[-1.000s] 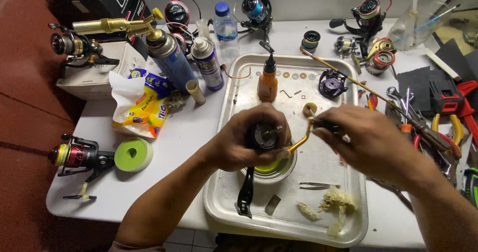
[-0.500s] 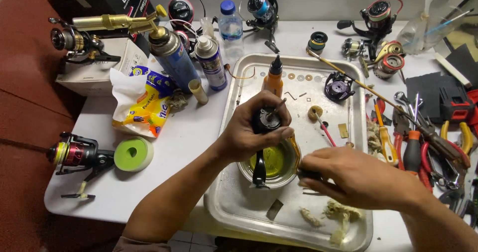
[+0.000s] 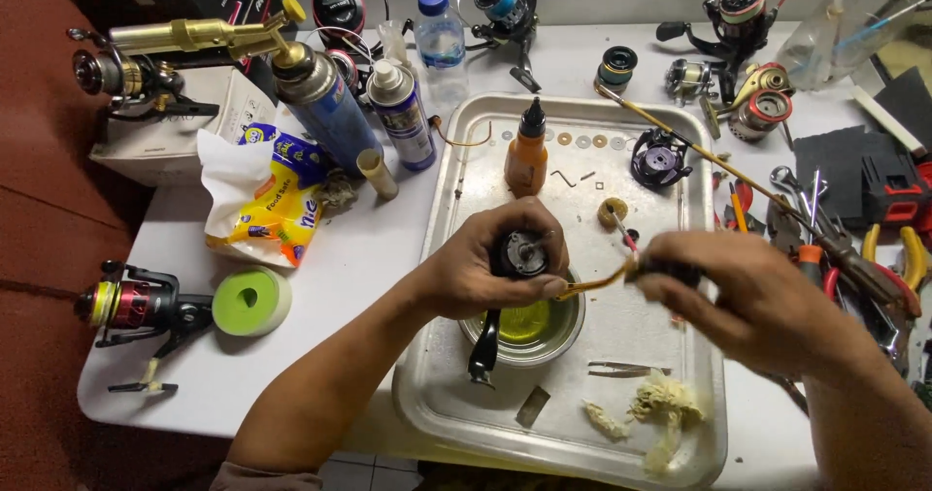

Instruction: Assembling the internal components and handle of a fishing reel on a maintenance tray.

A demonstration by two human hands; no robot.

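Here, round black metal reel body (image 3: 519, 254) in left hand (image 3: 485, 263).

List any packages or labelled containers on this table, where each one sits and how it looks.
Plastic bag: left of tray, crumpled, yellow, blue, white.
Gas canister: behind bag, blue cylinder, brass torch head.
Spray can: beside canister, white cap.
Water bottle: back, clear, blue cap.
Dropper bottle: in tray, orange, black tip.

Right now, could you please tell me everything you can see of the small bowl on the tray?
The bowl is round, looks like metal and stands upright on the tray, near its front. It holds yellowish liquid. The left hand holds a black reel part above it, hiding its far rim; a dark handle hangs across its left edge.
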